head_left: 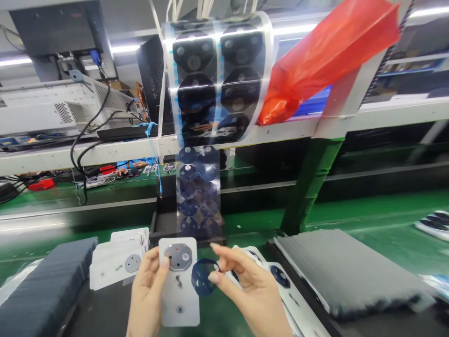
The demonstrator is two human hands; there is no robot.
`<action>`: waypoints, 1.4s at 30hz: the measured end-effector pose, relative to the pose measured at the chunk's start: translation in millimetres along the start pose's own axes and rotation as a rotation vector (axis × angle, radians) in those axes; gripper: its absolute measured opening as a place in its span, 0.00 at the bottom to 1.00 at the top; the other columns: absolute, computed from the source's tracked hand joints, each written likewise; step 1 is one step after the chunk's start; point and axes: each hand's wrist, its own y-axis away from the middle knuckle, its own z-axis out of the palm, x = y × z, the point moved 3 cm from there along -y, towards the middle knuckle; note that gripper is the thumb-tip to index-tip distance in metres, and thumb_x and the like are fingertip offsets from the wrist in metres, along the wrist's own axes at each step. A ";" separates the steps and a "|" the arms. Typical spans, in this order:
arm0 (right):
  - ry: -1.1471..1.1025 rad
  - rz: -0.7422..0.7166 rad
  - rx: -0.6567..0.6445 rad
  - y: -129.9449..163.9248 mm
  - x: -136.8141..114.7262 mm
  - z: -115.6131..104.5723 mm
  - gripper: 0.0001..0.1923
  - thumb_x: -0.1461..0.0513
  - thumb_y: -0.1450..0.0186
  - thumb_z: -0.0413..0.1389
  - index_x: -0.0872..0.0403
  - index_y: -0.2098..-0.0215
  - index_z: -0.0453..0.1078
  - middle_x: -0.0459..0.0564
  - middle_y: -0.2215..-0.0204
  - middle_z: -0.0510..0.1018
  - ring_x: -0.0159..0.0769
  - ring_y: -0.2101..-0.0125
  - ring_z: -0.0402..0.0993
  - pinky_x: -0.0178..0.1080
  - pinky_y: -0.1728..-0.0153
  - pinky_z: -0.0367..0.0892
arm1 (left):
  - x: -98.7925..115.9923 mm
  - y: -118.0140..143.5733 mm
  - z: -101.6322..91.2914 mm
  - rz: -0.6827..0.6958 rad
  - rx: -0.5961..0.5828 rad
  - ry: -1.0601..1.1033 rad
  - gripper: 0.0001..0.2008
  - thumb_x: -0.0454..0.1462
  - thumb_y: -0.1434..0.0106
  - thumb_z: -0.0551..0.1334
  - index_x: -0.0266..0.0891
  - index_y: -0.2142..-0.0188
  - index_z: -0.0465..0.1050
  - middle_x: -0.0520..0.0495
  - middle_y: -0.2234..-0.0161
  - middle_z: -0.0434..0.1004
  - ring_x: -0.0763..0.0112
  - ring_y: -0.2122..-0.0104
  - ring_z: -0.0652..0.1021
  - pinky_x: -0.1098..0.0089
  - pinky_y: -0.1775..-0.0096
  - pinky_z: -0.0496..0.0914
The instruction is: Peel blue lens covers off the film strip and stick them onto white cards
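Both hands are being held up close together above the near edge of the bench (351, 210). A white phone cover (179, 285) is being pinched upright by the left hand (149, 290), thumb on its face and fingers behind, so that its round camera ring is being kept turned toward the eyes. A round blue film (203, 277) is being gripped by its edge between thumb and forefinger of the right hand (245, 290), just beside the cover's ring and not yet touching it; held that way, its sticky face is probably being kept clear of the fingers. A strip of films (199, 192) is hanging from a roll (219, 77) on the shelf, directly behind the hands and within easy reach. More covers are lying at the left (117, 262) and right (284, 281). Grey foam pads (347, 271) are flanking the gap, so open room is being left mainly straight ahead and upward.
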 end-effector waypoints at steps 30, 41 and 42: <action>-0.020 0.304 0.031 6.5 6.0 21.1 0.20 0.50 0.49 0.74 0.50 0.69 0.73 0.43 0.72 0.77 0.35 0.73 0.77 0.37 0.67 0.77 | -1.5 41.3 21.0 -0.126 -0.038 0.135 0.25 0.50 0.44 0.73 0.46 0.48 0.80 0.41 0.56 0.88 0.44 0.52 0.83 0.59 0.54 0.79; -0.011 0.262 0.032 8.5 3.4 20.5 0.12 0.57 0.45 0.71 0.49 0.69 0.73 0.42 0.72 0.78 0.34 0.72 0.76 0.36 0.65 0.74 | 8.6 42.6 26.4 -0.120 -0.101 0.125 0.23 0.50 0.44 0.74 0.45 0.51 0.82 0.43 0.50 0.86 0.46 0.48 0.81 0.62 0.49 0.76; -0.006 0.255 0.031 8.6 3.0 20.5 0.12 0.57 0.45 0.71 0.49 0.69 0.73 0.42 0.72 0.78 0.34 0.72 0.75 0.36 0.65 0.74 | 9.7 42.5 27.4 -0.115 -0.114 0.132 0.23 0.49 0.44 0.74 0.45 0.51 0.82 0.43 0.50 0.86 0.46 0.48 0.81 0.61 0.48 0.76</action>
